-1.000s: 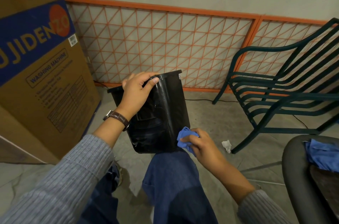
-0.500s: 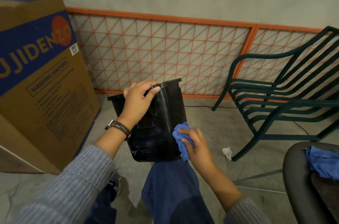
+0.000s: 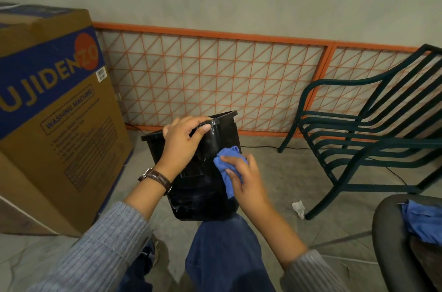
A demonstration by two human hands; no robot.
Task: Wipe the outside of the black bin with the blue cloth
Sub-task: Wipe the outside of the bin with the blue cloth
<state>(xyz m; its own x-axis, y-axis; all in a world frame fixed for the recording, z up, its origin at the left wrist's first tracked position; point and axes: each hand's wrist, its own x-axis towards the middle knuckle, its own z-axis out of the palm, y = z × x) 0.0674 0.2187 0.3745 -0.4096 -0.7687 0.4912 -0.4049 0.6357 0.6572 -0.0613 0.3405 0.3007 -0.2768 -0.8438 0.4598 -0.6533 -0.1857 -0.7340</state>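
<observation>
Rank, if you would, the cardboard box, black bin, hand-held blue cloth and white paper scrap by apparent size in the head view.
1. cardboard box, cut off by the frame
2. black bin
3. blue cloth, bunched
4. white paper scrap

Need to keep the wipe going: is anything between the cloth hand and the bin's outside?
Nothing visible. The right hand holds the blue cloth directly against the black bin. Only the left hand, gripping the rim, covers part of the near face, and the base appears to rest on the knee.
</observation>
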